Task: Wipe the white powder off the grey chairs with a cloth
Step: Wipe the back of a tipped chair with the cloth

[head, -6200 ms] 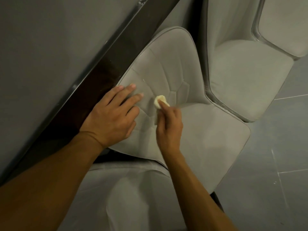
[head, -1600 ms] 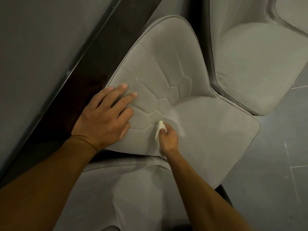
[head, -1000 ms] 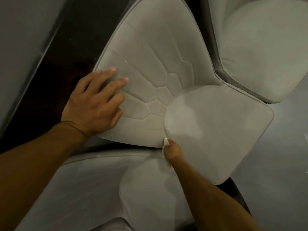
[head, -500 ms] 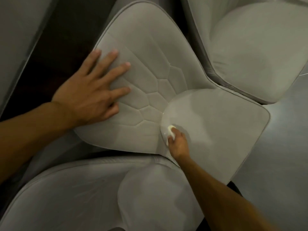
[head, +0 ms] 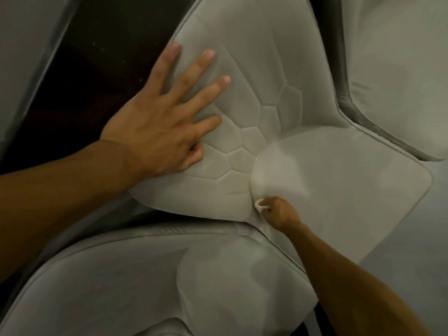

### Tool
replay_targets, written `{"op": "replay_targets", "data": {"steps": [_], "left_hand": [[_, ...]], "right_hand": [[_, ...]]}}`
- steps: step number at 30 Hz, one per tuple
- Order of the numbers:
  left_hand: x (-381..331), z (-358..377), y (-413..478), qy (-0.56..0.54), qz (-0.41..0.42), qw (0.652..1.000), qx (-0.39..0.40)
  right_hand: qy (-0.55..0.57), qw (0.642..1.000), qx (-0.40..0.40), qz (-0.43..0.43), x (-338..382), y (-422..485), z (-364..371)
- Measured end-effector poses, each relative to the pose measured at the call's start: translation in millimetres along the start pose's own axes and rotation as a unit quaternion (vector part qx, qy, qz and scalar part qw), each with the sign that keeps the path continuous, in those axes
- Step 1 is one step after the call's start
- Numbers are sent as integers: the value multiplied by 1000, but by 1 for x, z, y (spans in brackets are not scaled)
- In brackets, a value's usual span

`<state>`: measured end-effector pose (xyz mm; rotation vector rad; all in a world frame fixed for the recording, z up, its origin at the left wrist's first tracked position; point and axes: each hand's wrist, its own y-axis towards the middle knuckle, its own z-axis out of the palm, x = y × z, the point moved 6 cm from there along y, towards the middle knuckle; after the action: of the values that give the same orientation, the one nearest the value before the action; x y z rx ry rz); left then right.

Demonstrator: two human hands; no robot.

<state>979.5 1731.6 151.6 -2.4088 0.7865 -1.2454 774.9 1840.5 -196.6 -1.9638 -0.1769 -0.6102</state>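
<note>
Three grey padded chairs stand close together, seen from above. Closest, at the bottom, is the nearest chair (head: 121,287), its curved back just beside the one beyond it. Past its edge, the right hand (head: 278,212) is clenched around a small white cloth (head: 260,204), pinching it against the middle chair (head: 339,178) at the near end of the crease where seat meets backrest. A paler patch (head: 278,170) lies on the seat just beyond the cloth; whether it is powder or light is unclear. Farther on, the left hand (head: 155,132) lies flat with its fingers spread, pressing the quilted backrest (head: 254,69). A third chair (head: 400,81) sits at the upper right, and a dark strip (head: 97,57) runs along the upper left.
</note>
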Motion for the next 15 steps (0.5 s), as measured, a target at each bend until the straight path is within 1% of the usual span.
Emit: {"op": "replay_targets", "data": {"steps": [2, 3, 5, 7, 11, 14, 15], "left_hand": [[1, 0, 0, -10, -1, 1000, -4], [1, 0, 1, -15, -2, 1000, -7], [0, 1, 1, -22, -4, 1000, -11], [-1, 2, 1, -25, -2, 1000, -13], [-2, 3, 1, -24, 2, 1000, -16], [-2, 2, 1, -27, 5, 999, -17], [-2, 1, 1, -23, 6, 1000, -14]], "right_hand": [[14, 994, -110, 16, -5, -3, -27], [20, 990, -141, 18, -6, -1, -37], [22, 988, -154, 13, 0, 7, -53], [11, 992, -128, -9, 12, 19, -57], [-99, 995, -7, -30, 20, 19, -25], [-193, 975, 84, -65, 16, 4, 7], [-207, 971, 102, -63, 13, 1, 11]]}}
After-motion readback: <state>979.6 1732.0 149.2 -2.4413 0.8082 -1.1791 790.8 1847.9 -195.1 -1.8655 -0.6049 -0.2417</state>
